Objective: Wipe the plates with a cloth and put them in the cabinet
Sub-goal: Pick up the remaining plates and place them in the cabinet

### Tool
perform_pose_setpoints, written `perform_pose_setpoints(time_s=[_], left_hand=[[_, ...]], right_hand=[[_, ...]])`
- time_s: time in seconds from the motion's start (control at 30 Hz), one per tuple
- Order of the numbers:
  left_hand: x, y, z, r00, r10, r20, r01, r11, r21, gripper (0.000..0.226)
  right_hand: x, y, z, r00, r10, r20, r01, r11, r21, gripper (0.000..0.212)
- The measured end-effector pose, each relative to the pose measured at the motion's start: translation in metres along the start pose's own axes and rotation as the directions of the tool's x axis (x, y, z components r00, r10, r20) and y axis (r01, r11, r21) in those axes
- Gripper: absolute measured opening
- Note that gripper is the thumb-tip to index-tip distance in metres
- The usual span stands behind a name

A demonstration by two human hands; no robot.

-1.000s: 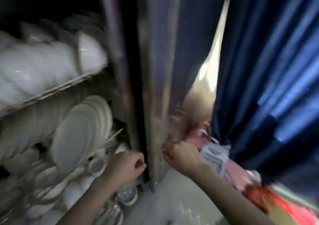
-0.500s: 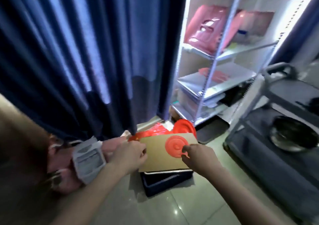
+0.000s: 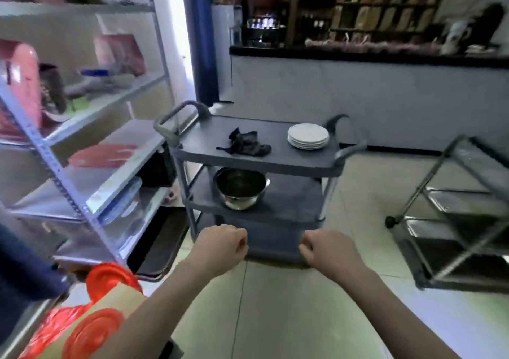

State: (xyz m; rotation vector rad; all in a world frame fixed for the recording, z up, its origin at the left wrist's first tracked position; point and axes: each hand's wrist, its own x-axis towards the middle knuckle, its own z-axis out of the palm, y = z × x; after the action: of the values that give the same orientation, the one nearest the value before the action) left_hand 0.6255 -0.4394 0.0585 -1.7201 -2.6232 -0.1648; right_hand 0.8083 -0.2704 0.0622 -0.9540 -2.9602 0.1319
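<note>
A grey three-tier cart (image 3: 292,156) is standing on the tiled floor, and everything else is lying around it. The stack of white plates (image 3: 308,136) is sitting on the cart's top shelf, toward its right end. The dark crumpled cloth (image 3: 246,145) is lying on the same shelf near the middle, apart from the plates. A steel bowl (image 3: 241,189) is resting on the cart's middle shelf, below the cloth.

In front of the cart, at the level of its lowest shelf, both forearms are reaching forward. The left hand (image 3: 220,248) is curling its fingers into a fist and gripping nothing. The right hand (image 3: 330,251) is doing the same, knuckles turned inward. Neither hand is touching the cart.

To the cart's left a metal shelving rack (image 3: 91,105) is holding pink boxes (image 3: 16,83) and flat packages; any print on them is too blurred to read. Nearer than the cart, at the left, a sheet of cardboard (image 3: 115,311) is lying with red lids (image 3: 91,331) on it. To the cart's right a wire trolley (image 3: 454,220) is standing well apart. Behind the cart a blue curtain (image 3: 201,41) is hanging, and a long counter (image 3: 358,52) is running along the back.
</note>
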Motion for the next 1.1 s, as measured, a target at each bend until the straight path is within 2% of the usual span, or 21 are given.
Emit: perform_pose_setpoints(time_s=[0.1, 0.2, 0.37, 0.53, 0.77, 0.97, 1.1], left_hand=[[0.070, 0.024, 0.006, 0.995, 0.101, 0.005, -0.101, 0.995, -0.009, 0.022], [0.145, 0.042, 0.014, 0.987, 0.157, 0.017, -0.157, 0.987, -0.028, 0.024], [0.267, 0.048, 0.033, 0.986, 0.164, 0.003, -0.162, 0.975, -0.150, 0.018], [0.375, 0.037, 0.044, 0.997, 0.077, -0.003, -0.075, 0.953, -0.293, 0.014], [0.496, 0.026, 0.061, 0.999, -0.017, 0.046, 0.037, 0.878, -0.477, 0.020], [0.573, 0.023, 0.087, 0.993, -0.080, 0.081, 0.107, 0.903, -0.417, 0.050], [0.614, 0.020, 0.105, 0.980, -0.149, 0.129, 0.190, 0.888, -0.420, 0.057]], right_hand=[[0.022, 0.045, -0.005, 0.992, 0.126, -0.019, -0.125, 0.992, 0.033, 0.024], [0.061, 0.083, -0.008, 0.982, 0.187, -0.032, -0.185, 0.981, 0.062, 0.023], [0.152, 0.144, -0.013, 0.971, 0.232, -0.059, -0.228, 0.971, 0.075, 0.024], [0.247, 0.194, -0.022, 0.967, 0.248, -0.065, -0.243, 0.967, 0.074, 0.025], [0.357, 0.248, -0.016, 0.963, 0.265, -0.059, -0.245, 0.941, 0.232, 0.032], [0.457, 0.299, 0.005, 0.985, 0.170, -0.034, -0.159, 0.964, 0.212, 0.043], [0.510, 0.328, 0.022, 0.991, 0.129, 0.016, -0.130, 0.975, 0.180, 0.052]])
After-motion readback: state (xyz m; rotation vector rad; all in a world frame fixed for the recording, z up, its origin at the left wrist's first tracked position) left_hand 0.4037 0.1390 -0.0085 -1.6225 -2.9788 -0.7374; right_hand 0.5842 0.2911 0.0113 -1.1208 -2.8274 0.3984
